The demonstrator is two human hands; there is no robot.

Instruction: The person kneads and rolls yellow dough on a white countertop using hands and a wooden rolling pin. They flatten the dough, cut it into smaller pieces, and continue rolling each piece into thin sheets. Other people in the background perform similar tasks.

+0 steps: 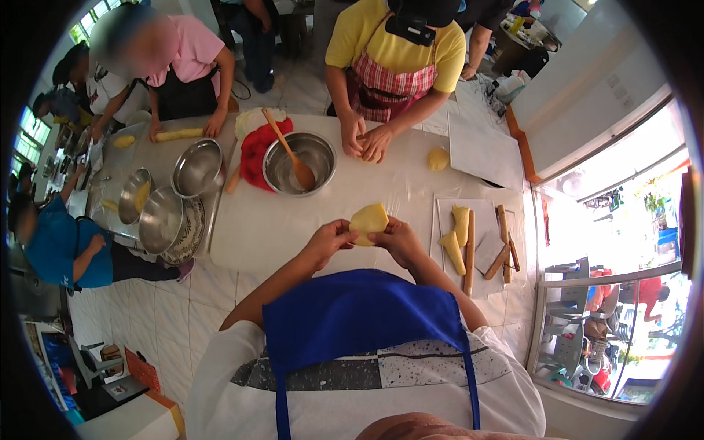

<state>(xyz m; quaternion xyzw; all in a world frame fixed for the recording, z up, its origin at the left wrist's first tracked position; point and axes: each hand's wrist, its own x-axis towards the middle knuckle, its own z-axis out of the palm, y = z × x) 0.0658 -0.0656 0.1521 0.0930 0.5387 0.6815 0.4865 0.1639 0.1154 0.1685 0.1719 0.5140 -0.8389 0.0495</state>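
A flattened piece of yellow dough [368, 224] is held up over the near side of the table. My left hand [330, 242] pinches its left edge between thumb and fingers, and my right hand [400, 241] grips its right edge the same way. To the right, shaped yellow dough pieces [454, 250] lie on a pale board beside a wooden rolling pin [469, 253]. A dough scraper [491, 250] and more wooden rods lie just right of them. A round lump of dough [438, 158] rests farther back on the table.
The plastic-covered table [247, 242] carries a steel bowl [269, 170] with a wooden spoon [302, 173] and a red cloth [253, 151]. A grey tray [487, 148] lies at back right. Across stands a co-worker in a checked apron; others work at the left table with more steel bowls [198, 168].
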